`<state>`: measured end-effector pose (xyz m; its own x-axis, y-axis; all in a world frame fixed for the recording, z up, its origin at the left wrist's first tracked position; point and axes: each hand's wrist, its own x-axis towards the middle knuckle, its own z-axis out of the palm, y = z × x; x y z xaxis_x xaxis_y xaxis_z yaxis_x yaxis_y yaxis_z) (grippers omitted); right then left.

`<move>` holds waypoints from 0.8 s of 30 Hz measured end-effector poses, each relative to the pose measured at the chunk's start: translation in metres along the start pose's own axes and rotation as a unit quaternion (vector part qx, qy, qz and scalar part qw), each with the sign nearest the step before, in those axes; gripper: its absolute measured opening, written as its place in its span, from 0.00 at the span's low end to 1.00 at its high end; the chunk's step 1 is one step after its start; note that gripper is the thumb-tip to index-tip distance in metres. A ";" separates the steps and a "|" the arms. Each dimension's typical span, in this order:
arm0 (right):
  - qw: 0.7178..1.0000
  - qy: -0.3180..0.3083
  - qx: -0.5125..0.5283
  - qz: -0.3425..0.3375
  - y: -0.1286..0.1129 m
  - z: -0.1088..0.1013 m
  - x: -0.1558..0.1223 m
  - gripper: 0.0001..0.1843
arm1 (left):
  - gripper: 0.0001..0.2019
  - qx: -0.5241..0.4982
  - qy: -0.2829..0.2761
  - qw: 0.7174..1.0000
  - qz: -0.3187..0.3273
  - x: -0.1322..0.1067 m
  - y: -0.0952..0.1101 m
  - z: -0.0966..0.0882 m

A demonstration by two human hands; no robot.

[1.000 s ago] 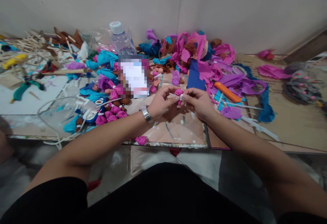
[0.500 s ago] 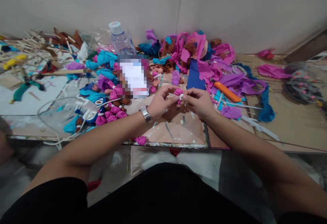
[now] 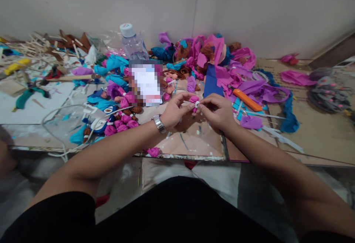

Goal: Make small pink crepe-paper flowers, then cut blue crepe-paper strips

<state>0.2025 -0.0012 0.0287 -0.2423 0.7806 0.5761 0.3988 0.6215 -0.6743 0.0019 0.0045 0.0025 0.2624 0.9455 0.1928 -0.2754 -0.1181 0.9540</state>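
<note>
Both hands meet over the brown board (image 3: 194, 139) and pinch one small pink crepe-paper bud (image 3: 193, 99) with a white tie around its stem. My left hand (image 3: 174, 110), a metal watch on its wrist, holds the bud from the left with closed fingers. From the right, my right hand (image 3: 217, 112) pinches the white tie and stem with curled fingers. A cluster of finished pink buds (image 3: 122, 123) lies to the left of my left wrist, and one more pink bud (image 3: 153, 151) sits at the board's near edge.
A plastic water bottle (image 3: 132, 45) stands at the back. Heaps of pink, purple and blue crepe paper (image 3: 219, 62) cover the far side. An orange utility knife (image 3: 246, 99) lies right of my hands. Wooden sticks (image 3: 36, 47), a white cable (image 3: 55, 121) and pliers (image 3: 27, 95) lie left.
The hands stay together on the bud; my right hand's fingers have curled in a little tighter around the tie. Nothing else has moved.
</note>
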 end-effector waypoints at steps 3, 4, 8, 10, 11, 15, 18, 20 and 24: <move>1.000 0.009 -0.006 -0.014 0.001 0.001 0.000 0.01 | 0.25 0.000 -0.003 1.000 -0.004 -0.001 0.001 0.001; 1.000 0.014 -0.007 -0.018 0.001 0.002 0.000 0.03 | 0.25 -0.009 -0.009 1.000 -0.009 -0.001 0.001 0.002; 0.999 0.025 -0.003 -0.043 0.003 0.002 -0.001 0.14 | 0.24 -0.041 -0.024 0.999 -0.025 -0.002 0.001 0.003; 0.998 0.021 -0.004 -0.064 0.003 0.002 -0.002 0.11 | 0.25 -0.045 -0.022 0.998 -0.032 -0.002 0.001 0.003; 0.997 0.015 -0.005 -0.075 0.003 0.001 -0.002 0.09 | 0.25 -0.047 -0.021 0.998 -0.036 -0.002 0.001 0.003; 0.994 -0.002 -0.011 -0.109 0.005 0.000 -0.001 0.10 | 0.25 -0.046 -0.017 0.998 -0.035 -0.002 0.001 0.003; 0.993 0.002 -0.006 -0.118 0.006 0.000 -0.001 0.13 | 0.25 -0.047 -0.019 0.998 -0.031 -0.002 0.000 0.003; 0.994 0.004 0.005 -0.108 0.006 0.000 -0.001 0.15 | 0.25 -0.045 -0.018 0.998 -0.030 -0.002 -0.001 0.002; 0.997 0.006 0.052 -0.058 0.003 -0.001 -0.002 0.14 | 0.25 -0.034 -0.020 0.999 -0.030 -0.003 -0.002 0.001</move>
<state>0.2046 -0.0009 0.0262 -0.2700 0.7026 0.6584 0.2742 0.7116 -0.6469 0.0030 0.0019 0.0005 0.3164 0.9373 0.1463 -0.3199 -0.0398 0.9466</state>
